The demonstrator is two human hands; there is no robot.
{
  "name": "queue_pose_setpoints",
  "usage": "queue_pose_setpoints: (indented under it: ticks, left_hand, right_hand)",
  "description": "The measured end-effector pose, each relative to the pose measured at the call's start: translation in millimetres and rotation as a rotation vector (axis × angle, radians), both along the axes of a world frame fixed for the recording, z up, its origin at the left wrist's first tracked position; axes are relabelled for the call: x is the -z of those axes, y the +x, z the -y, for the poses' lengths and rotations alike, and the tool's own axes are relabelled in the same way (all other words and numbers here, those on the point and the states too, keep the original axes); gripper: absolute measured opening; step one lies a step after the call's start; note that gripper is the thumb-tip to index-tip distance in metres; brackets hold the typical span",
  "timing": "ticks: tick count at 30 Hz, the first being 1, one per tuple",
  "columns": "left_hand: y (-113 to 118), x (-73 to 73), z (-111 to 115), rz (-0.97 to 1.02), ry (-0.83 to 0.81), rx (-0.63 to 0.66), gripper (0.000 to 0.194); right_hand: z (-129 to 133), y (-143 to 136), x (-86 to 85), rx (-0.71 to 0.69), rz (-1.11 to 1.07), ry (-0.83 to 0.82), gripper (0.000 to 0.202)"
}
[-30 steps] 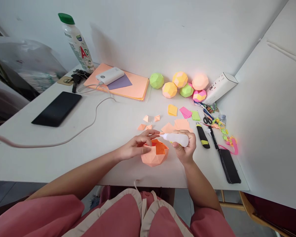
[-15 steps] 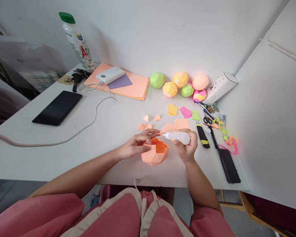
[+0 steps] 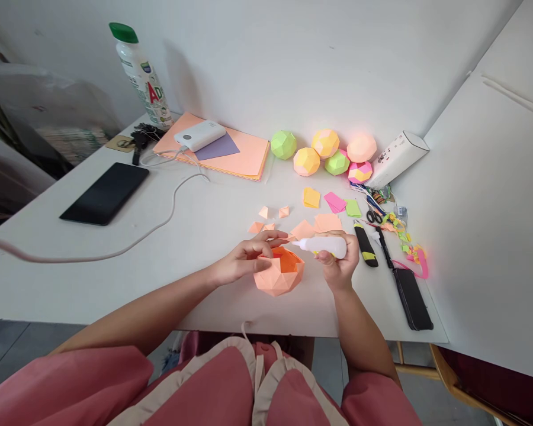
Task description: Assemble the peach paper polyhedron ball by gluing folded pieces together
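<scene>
A peach folded-paper ball (image 3: 278, 280), open at the top, sits near the table's front edge. My left hand (image 3: 244, 258) is closed on its left rim, thumb outside, with the other fingers reaching over the opening. In my right hand (image 3: 341, 263) lies a white glue bottle (image 3: 323, 246), held on its side. Its narrow nozzle points left and ends close to my left fingertips, above the ball's far rim. Whether the nozzle touches the paper I cannot tell. Just beyond my hands lie small folded peach pieces (image 3: 256, 227) and flat peach paper squares (image 3: 327, 223).
Several finished paper balls (image 3: 306, 161) line the wall beside a white box (image 3: 398, 158). A utility knife (image 3: 365, 244), scissors (image 3: 373, 216) and a black phone (image 3: 413, 299) lie at right. Leftward are a white cable (image 3: 173, 207), a black tablet (image 3: 104, 193), a power bank (image 3: 199, 135) and a bottle (image 3: 144, 83).
My right hand has drawn the glue bottle slightly to the right. My left hand and the paper ball stay almost where they were.
</scene>
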State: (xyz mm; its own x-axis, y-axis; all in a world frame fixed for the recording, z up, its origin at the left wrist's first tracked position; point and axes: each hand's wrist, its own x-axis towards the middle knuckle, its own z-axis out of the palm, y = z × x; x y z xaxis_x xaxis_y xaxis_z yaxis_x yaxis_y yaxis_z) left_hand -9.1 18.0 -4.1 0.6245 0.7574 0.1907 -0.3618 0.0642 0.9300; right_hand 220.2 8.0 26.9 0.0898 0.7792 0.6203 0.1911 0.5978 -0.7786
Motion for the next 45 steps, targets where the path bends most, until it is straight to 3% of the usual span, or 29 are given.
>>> queue_pose_setpoints:
  ticks: [5, 8, 12, 17, 22, 24, 27, 32, 35, 40, 45]
  left_hand:
    - [-1.2, 1.8, -3.9, 0.067, -0.014, -0.018, 0.014]
    - [-2.4, -2.0, -5.6, 0.139, -0.038, -0.023, 0.015]
    - [-4.7, -8.7, -6.1, 0.201, -0.113, -0.009, 0.015]
    - [-7.8, -9.2, -5.4, 0.243, -0.190, 0.030, 0.014]
    - [-7.5, -7.3, -4.7, 0.283, -0.184, 0.074, 0.015]
    - [-6.8, -8.0, -4.4, 0.301, -0.169, 0.087, 0.016]
    - [-5.7, -10.1, -3.6, 0.281, -0.163, 0.073, 0.023]
    - [-3.8, -10.7, -3.0, 0.267, -0.129, 0.102, 0.022]
    - [-3.3, -8.4, -3.4, 0.241, -0.064, 0.134, 0.022]
    - [-6.0, -5.9, -5.1, 0.165, -0.022, 0.128, 0.025]
    - [-11.0, -0.9, -11.8, -0.006, 0.063, 0.020, 0.022]
  right_hand:
    - [-8.8, 6.8, -1.1, 0.075, -0.117, -0.054, 0.027]
    - [-17.8, 9.7, 6.4, 0.121, 0.012, -0.201, 0.031]
    - [-27.0, 11.8, 27.9, 0.243, 0.346, -0.376, 0.024]
    - [-33.5, 13.0, 47.4, 0.217, 0.618, -0.394, 0.017]
    - [-25.8, 5.2, 30.7, 0.261, 0.547, -0.209, 0.022]
    - [-16.6, -0.6, 17.4, 0.147, 0.401, -0.248, 0.029]
    - [-4.0, -7.6, 3.1, -0.232, 0.171, -0.610, 0.041]
    - [0.4, -12.0, 1.4, -0.536, -0.128, -0.992, 0.046]
    - [0.3, -12.8, 2.2, -0.604, -0.232, -1.090, 0.043]
    - [2.8, -15.7, -0.8, -0.598, -0.273, -1.234, 0.032]
    - [0.5, -18.1, -1.2, -0.586, -0.411, -1.208, 0.034]
